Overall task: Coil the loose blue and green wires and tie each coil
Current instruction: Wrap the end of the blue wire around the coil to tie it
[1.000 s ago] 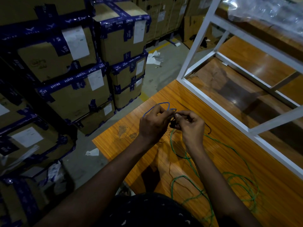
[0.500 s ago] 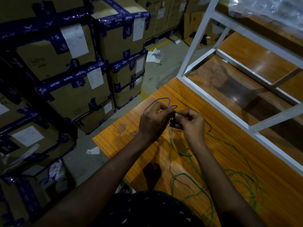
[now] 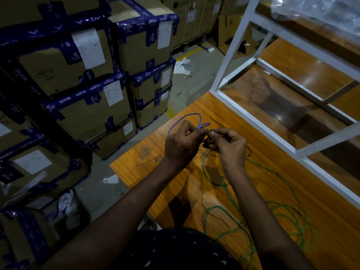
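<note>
A thin blue wire (image 3: pixel 183 118) arcs in a loop above my left hand (image 3: pixel 182 145), which pinches it between thumb and fingers. My right hand (image 3: pixel 228 146) meets the left one fingertip to fingertip and pinches the same blue wire where a small second loop sticks up; something dark and thin sits between the fingers, too small to identify. The green wire (image 3: pixel 280 209) lies loose in wide tangled loops over the orange wooden table (image 3: pixel 331 221), running under my right forearm to the table's near edge.
A white metal frame (image 3: pixel 251 121) stands on the table's right side, close behind my hands. Stacked cardboard boxes (image 3: pixel 91 114) with blue tape fill the left. A thin black strand (image 3: pixel 248 151) lies by my right hand. Paper scraps litter the floor.
The blue loop above my left hand has grown taller and a small second loop has appeared at the fingertips. Both hands have stayed together at the same spot.
</note>
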`<state>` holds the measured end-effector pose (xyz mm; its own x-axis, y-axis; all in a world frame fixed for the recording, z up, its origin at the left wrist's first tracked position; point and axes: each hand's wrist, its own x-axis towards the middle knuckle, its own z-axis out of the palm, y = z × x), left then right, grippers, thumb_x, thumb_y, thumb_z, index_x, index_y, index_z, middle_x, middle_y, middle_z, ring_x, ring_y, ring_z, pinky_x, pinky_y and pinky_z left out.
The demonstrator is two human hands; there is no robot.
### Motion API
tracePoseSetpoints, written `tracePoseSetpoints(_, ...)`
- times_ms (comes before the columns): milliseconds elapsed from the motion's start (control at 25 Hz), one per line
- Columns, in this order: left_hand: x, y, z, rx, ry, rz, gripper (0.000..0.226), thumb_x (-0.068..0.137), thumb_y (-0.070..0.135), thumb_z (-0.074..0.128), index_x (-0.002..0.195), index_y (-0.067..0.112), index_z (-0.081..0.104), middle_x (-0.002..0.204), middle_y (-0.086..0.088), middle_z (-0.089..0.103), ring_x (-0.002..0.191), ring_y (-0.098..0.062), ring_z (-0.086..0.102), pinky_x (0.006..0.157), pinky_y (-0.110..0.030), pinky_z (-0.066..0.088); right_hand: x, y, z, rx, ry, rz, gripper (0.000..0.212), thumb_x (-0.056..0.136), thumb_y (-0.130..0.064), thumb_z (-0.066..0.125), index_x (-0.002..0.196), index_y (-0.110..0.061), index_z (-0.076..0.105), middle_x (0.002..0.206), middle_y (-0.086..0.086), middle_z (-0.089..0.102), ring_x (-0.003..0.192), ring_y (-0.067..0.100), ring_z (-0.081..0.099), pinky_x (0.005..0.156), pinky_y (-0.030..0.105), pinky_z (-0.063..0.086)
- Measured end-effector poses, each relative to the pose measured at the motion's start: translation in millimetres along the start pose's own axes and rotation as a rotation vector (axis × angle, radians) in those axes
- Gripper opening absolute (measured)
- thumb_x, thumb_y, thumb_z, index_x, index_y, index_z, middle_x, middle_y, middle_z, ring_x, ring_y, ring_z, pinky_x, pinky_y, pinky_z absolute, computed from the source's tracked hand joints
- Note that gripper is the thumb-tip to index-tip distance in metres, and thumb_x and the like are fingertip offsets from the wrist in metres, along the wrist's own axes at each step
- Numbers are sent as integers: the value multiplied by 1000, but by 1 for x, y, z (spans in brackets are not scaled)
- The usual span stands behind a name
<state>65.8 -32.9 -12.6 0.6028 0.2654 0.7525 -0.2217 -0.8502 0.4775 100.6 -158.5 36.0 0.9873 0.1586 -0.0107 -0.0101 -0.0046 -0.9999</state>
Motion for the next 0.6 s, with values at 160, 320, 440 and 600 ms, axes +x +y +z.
tracePoseSetpoints(160, -1, 0, 0, 3, -9, 10, 7, 92, 30, 59, 99, 29, 58, 74, -4, 58, 44, -22, 51, 33, -31, 42, -1, 3, -1, -28, -29, -14, 7, 86, 6, 62, 90, 4, 67, 64, 4, 68, 55, 14, 68, 55, 27, 58)
tracePoseSetpoints(320, -2, -2, 2, -14, -9, -11, 7, 93, 32, 57, 100, 29, 58, 74, -4, 58, 45, -22, 53, 34, -33, 42, 1, 4, -2, -86, -57, 18, 10, 86, 2, 64, 93, 8, 68, 79, 19, 69, 62, 23, 71, 57, 28, 57)
tracePoseSetpoints(440, -4, -3, 3, -18, -18, 1, 9, 92, 31, 58, 101, 30, 58, 76, -1, 56, 46, -22, 53, 34, -32, 42, 1, 4, -2, -91, -41, 13, 7, 86, 5, 62, 92, 6, 67, 77, 14, 68, 60, 18, 70, 55, 24, 55)
tracePoseSetpoints(600, -3, -4, 6, -32, -38, -1, 13, 89, 27, 64, 100, 30, 58, 80, 3, 51, 48, -22, 53, 35, -32, 43, 2, 6, -4, -141, -45, -12, 6, 85, 6, 62, 89, 2, 65, 74, 13, 67, 57, 15, 68, 53, 23, 54)
